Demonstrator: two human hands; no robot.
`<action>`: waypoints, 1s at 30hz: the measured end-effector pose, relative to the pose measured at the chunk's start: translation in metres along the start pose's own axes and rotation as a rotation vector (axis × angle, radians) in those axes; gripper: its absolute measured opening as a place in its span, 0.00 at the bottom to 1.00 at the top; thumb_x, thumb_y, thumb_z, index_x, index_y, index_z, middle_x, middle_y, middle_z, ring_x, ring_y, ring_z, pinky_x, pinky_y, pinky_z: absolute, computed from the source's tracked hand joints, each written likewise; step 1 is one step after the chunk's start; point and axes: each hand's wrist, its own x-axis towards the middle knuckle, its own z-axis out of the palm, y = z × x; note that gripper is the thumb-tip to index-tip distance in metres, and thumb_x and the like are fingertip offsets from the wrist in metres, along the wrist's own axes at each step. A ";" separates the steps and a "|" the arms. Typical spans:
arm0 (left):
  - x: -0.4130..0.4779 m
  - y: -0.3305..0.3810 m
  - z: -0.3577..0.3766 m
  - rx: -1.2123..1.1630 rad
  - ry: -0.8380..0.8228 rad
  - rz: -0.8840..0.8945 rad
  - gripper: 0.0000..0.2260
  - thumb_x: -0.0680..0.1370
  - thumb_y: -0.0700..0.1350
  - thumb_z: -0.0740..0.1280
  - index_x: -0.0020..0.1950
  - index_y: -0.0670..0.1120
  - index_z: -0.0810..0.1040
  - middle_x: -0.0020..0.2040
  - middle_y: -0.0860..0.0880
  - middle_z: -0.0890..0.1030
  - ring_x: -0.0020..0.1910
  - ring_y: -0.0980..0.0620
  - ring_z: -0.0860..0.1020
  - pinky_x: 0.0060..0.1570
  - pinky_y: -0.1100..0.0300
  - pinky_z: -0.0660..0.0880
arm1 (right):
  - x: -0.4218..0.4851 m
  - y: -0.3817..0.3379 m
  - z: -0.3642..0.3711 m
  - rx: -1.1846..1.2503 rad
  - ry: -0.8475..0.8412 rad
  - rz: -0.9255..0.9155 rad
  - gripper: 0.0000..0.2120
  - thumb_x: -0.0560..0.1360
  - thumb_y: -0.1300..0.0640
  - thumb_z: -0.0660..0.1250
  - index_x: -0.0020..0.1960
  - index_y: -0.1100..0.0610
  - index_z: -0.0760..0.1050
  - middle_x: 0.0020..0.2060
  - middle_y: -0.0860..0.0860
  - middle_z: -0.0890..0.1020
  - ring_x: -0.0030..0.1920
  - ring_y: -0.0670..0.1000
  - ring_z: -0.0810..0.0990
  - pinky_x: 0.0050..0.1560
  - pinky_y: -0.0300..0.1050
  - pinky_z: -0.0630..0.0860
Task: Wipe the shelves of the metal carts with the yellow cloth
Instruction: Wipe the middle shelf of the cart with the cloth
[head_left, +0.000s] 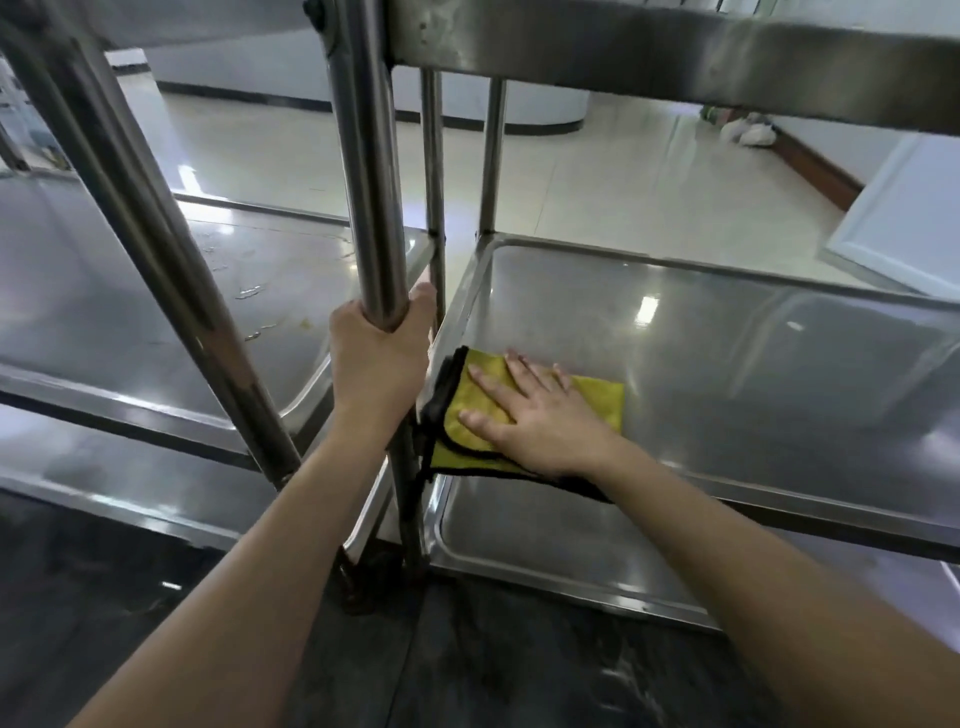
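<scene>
Right hand (540, 415) lies flat, fingers straight, pressing the yellow cloth (597, 397) into the middle shelf (727, 364) near-left corner; left hand (379, 353) grips the upright post (369, 182); sweep in 1 even, overlapping pass

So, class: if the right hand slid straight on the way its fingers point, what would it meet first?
Probably the raised side rim of the steel cart shelf, just beyond the yellow cloth; the right hand points towards it, though depth is unclear.
</scene>
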 end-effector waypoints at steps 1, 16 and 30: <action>0.001 -0.003 0.001 -0.002 0.005 0.003 0.19 0.76 0.58 0.72 0.39 0.44 0.74 0.32 0.40 0.72 0.29 0.43 0.72 0.33 0.48 0.73 | 0.020 0.005 -0.005 -0.021 0.031 0.001 0.37 0.80 0.23 0.44 0.85 0.34 0.42 0.86 0.50 0.39 0.86 0.51 0.39 0.84 0.59 0.35; -0.001 -0.002 0.001 -0.018 0.020 0.061 0.16 0.79 0.51 0.71 0.37 0.44 0.74 0.31 0.40 0.70 0.28 0.42 0.71 0.31 0.47 0.71 | 0.016 -0.003 -0.003 -0.015 0.026 -0.098 0.38 0.82 0.26 0.46 0.87 0.39 0.43 0.86 0.45 0.39 0.85 0.46 0.38 0.85 0.53 0.38; -0.005 -0.005 0.001 -0.010 0.053 0.098 0.23 0.78 0.53 0.71 0.38 0.35 0.70 0.31 0.35 0.70 0.28 0.32 0.71 0.29 0.43 0.72 | 0.003 -0.001 -0.001 0.008 0.003 -0.092 0.38 0.80 0.23 0.44 0.86 0.36 0.43 0.86 0.46 0.39 0.85 0.48 0.38 0.85 0.57 0.37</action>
